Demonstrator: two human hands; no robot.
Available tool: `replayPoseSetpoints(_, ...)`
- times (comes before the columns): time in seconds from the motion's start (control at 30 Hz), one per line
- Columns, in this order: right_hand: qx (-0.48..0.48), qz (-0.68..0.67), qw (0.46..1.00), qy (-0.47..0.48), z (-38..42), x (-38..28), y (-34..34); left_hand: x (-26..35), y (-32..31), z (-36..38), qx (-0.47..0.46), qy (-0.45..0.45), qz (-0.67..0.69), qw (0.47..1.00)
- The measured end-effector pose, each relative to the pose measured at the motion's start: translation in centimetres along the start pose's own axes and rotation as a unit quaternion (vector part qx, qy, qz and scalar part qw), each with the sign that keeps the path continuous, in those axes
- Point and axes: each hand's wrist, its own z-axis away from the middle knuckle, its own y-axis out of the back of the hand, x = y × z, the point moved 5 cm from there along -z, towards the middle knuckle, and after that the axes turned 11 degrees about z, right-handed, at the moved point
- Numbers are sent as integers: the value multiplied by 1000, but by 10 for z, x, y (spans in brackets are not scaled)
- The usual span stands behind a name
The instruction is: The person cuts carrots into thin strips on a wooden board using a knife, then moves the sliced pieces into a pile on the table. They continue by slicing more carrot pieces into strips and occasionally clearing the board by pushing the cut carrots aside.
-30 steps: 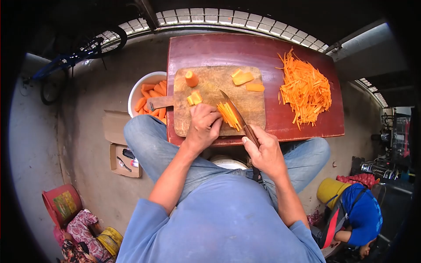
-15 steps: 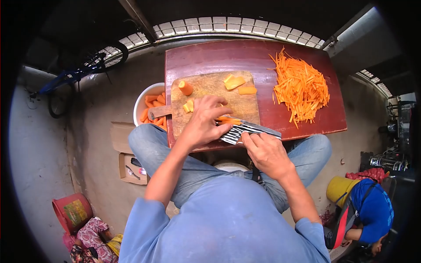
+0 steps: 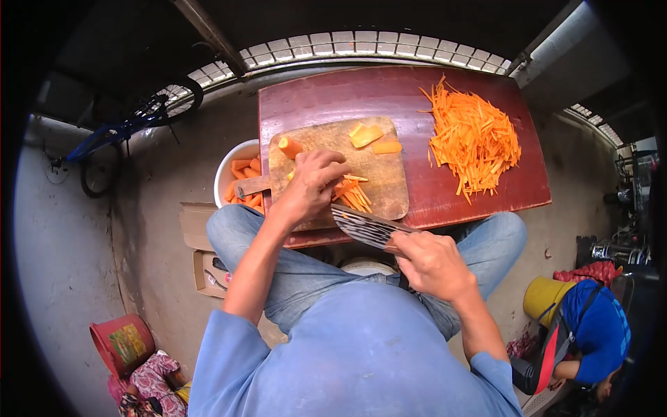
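Observation:
My right hand (image 3: 436,263) grips the handle of a broad patterned knife (image 3: 368,228), whose blade points left over the front edge of the wooden cutting board (image 3: 382,167). My left hand (image 3: 316,182) is curled down on the board; what its fingers hold, if anything, is hidden. Beside its fingertips lie thin carrot strips (image 3: 354,194). A carrot piece (image 3: 290,146) stands behind my left hand. Flat carrot slices (image 3: 366,135) rest near the board's back right. A large heap of shredded carrot (image 3: 476,139) lies on the red table (image 3: 417,104).
Left of the table, a white bucket (image 3: 224,182) holds carrots. An open cardboard box (image 3: 199,267) is on the floor near my left knee. A bicycle (image 3: 128,128) stands at the back left. A person in blue (image 3: 596,330) is at the lower right, near a yellow bucket (image 3: 543,299).
The knife has moved back toward me, off the carrot strips, which now lie spread on the board. My left hand has shifted slightly left.

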Motion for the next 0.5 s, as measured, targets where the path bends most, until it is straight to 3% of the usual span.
replayPoseSetpoints(0.07,45,-127,989,-61,6,18,0,0,11,12,90,-15,-16,996)
replayPoseSetpoints(0.17,45,-269,951,-148,3,42,-1,2,5,51,195,237,191,932)
replayPoseSetpoints(0.23,-23,-415,867,-274,-8,57,-7,-5,-21,78,191,290,289,892)
replayPoseSetpoints(0.37,-54,-528,796,-292,-24,97,-38,8,-52,87,184,291,314,885)
replayPoseSetpoints(0.5,-79,-567,765,-296,-22,114,-57,4,-57,81,199,298,324,876)
